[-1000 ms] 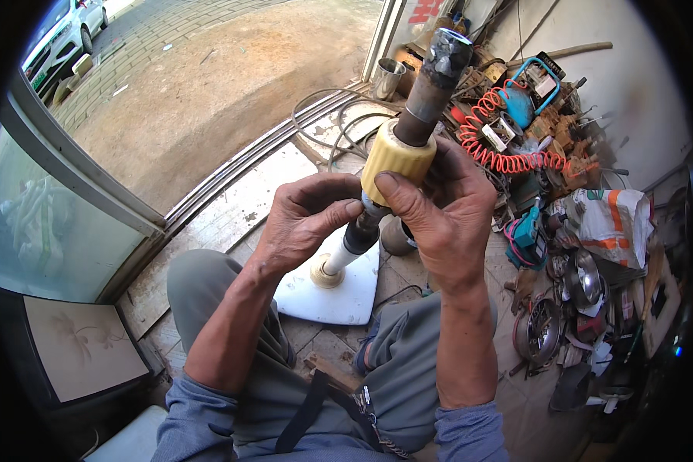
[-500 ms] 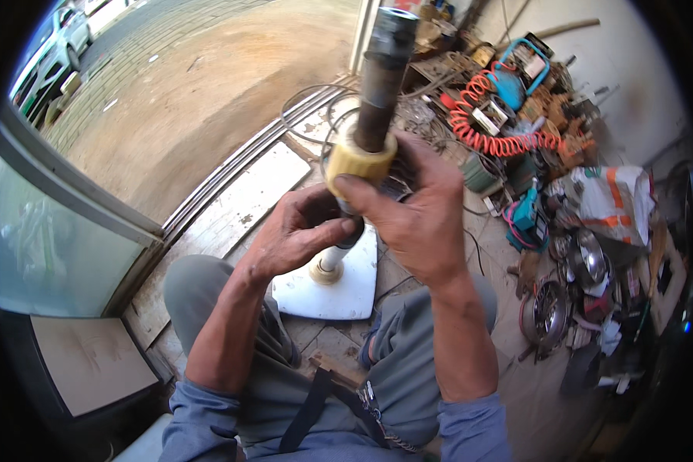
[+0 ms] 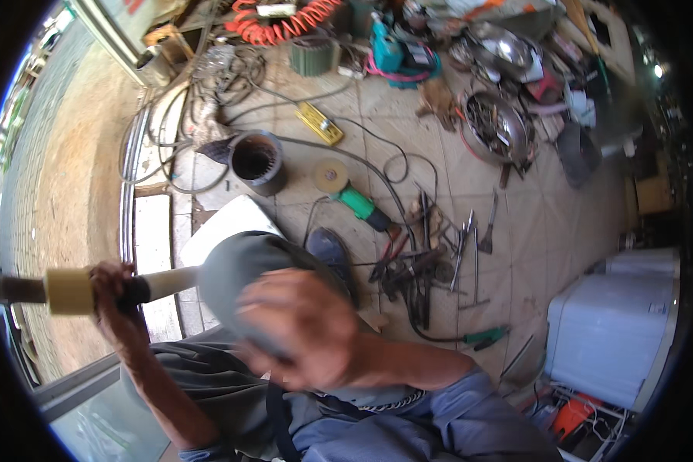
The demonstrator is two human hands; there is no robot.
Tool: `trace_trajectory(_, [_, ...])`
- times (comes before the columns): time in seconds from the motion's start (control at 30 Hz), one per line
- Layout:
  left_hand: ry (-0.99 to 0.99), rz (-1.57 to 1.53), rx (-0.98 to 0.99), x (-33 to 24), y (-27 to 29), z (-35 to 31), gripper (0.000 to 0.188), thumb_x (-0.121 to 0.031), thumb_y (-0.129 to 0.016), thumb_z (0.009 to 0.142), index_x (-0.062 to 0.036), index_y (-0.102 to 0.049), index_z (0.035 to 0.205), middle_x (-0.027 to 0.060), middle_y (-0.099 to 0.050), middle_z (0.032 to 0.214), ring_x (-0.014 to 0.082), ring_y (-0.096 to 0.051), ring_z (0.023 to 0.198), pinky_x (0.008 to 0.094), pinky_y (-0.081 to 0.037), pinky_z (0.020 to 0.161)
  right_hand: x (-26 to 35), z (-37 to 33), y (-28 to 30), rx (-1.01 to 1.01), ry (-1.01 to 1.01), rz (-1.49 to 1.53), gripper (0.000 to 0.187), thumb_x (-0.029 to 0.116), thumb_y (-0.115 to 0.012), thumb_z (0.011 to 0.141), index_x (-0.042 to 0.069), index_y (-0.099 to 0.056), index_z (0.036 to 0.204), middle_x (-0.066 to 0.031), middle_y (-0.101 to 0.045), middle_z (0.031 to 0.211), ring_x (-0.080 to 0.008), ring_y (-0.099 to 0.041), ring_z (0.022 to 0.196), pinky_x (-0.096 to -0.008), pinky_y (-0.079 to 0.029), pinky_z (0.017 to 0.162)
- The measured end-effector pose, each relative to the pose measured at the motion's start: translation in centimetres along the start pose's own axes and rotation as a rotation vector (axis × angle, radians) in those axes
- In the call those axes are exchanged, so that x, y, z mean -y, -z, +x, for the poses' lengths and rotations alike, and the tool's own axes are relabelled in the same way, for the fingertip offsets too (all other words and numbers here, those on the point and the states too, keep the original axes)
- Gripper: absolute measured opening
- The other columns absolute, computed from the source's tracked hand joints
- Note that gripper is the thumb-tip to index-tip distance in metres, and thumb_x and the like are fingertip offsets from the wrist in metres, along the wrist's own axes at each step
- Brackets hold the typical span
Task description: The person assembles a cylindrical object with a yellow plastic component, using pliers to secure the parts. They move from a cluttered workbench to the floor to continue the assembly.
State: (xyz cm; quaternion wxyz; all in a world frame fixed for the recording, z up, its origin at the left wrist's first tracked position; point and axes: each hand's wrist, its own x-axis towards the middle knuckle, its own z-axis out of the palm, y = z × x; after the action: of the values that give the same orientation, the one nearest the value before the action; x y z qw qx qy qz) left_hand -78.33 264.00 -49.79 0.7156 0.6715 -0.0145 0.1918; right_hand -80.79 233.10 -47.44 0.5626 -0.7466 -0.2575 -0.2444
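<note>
My left hand (image 3: 117,289) is at the far left, fingers wrapped round a pole (image 3: 169,282) just beside its wide cream-yellow collar (image 3: 68,291). A dark shaft (image 3: 17,290) sticks out beyond the collar toward the left rim. The pole's pale lower tube runs behind my knee, near a white base plate (image 3: 235,219) on the floor. In front of my knee, my right hand (image 3: 304,323) is apart from the pole. Motion smears its fingers, so what they hold, if anything, does not show.
A green angle grinder (image 3: 358,204) lies beside a dark, open-topped cylinder (image 3: 256,173) and a yellow case (image 3: 319,123). Further right are a heap of hand tools (image 3: 416,273) and a metal bowl (image 3: 470,142) of small parts. A pale cabinet (image 3: 612,331) stands at the right; cables cross the tiles.
My view has swung to the right, bringing floor tools into sight. My right hand has let go of the collar and moved away; my left still grips the pole, now tipped leftward in view.
</note>
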Motion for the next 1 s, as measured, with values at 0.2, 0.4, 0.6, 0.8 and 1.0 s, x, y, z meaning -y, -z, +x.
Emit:
trace_trajectory(0.2, [0.06, 0.021, -0.095, -0.7, 2.0, 0.1, 0.036, -0.031, -0.052, 0.11, -0.0154, -0.04, 0.081, -0.0011, -0.038, 0.077, 0.013, -0.045, 0.078, 0.0375, -0.047, 0.095, -14.7, -24.5, 13.5, 0.139, -1.143, -0.319, 0.021, 0.018, -0.073, 0.091, -0.002, -0.068, 0.096, -0.0239, -0.071, 0.084, -0.0447, -0.07, 0.085, -0.0481, -0.054, 0.07])
trace_trajectory(0.4, [0.156, 0.104, -0.328, -1.9, -0.4, 1.0, 0.041, -0.026, -0.047, 0.111, -0.0128, -0.034, 0.075, 0.0001, -0.034, 0.075, 0.0128, -0.04, 0.076, 0.0321, -0.045, 0.093, -15.6, -42.5, 20.5, 0.237, -1.652, -0.623, 0.026, 0.022, -0.076, 0.086, -0.003, -0.071, 0.091, -0.0237, -0.073, 0.085, -0.0423, -0.072, 0.087, -0.0486, -0.054, 0.075])
trace_trajectory(0.6, [0.267, 0.013, -0.142, -2.2, 7.5, 2.0, 0.026, -0.025, -0.061, 0.105, -0.0001, -0.062, 0.097, 0.0108, -0.066, 0.094, 0.0233, -0.067, 0.098, 0.0399, -0.054, 0.103, -16.2, -43.5, 21.5, 0.162, -1.741, -0.669, 0.031, 0.022, -0.076, 0.087, -0.006, -0.068, 0.098, -0.0255, -0.073, 0.092, -0.0455, -0.071, 0.091, -0.0513, -0.055, 0.08])
trace_trajectory(0.8, [0.196, 0.042, -0.06, -2.0, 5.9, 1.4, 0.017, -0.018, -0.062, 0.102, -0.0049, -0.061, 0.091, 0.0068, -0.062, 0.095, 0.019, -0.064, 0.096, 0.0374, -0.053, 0.101, -19.9, -38.9, 21.4, 0.219, -1.166, -1.018, 0.031, 0.015, -0.072, 0.088, -0.002, -0.065, 0.114, -0.0254, -0.066, 0.116, -0.043, -0.065, 0.109, -0.0512, -0.051, 0.092])
trace_trajectory(1.0, [0.006, 0.418, -0.088, 0.5, 6.3, -0.8, 0.01, -0.003, -0.062, 0.092, -0.0043, -0.065, 0.102, 0.0042, -0.058, 0.1, 0.0192, -0.062, 0.098, 0.0354, -0.054, 0.094, -26.2, -32.2, 20.3, 0.606, -0.512, -1.116, 0.027, 0.015, -0.062, 0.095, -0.002, -0.068, 0.115, -0.0261, -0.06, 0.134, -0.0427, -0.055, 0.127, -0.0569, -0.04, 0.111])
